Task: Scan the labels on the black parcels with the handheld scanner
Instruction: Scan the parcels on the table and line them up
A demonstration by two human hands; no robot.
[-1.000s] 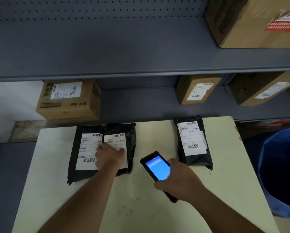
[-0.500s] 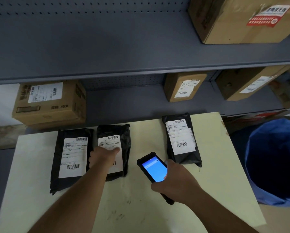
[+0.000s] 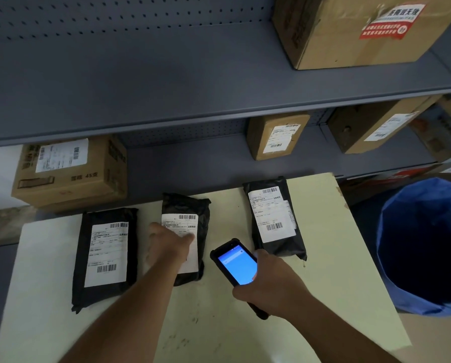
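A: Three black parcels lie label-up on the pale desk (image 3: 245, 336). Taking the middle parcel (image 3: 186, 237) as the marker, the left parcel (image 3: 105, 255) sits just beside it on the left, a strip of desk between them, and the right parcel (image 3: 274, 218) lies well apart on the right, nearer the shelf. What could spoil a scan here?

B: Left to right: the left hand (image 3: 170, 243) lies flat on the middle parcel's label (image 3: 183, 241), fingers spread and loose, pinning it rather than gripping. It covers the label's centre; if it hides a lower barcode, the read may fail, and the soft bag could slide under that pressure

A: And the handheld scanner (image 3: 236, 263)?

B: It is just right of the middle parcel, above the desk, screen lit blue. The right hand (image 3: 268, 286) is wrapped closed around its lower body. The scanner's head points between the middle and right parcels, so it might catch the wrong barcode, or none
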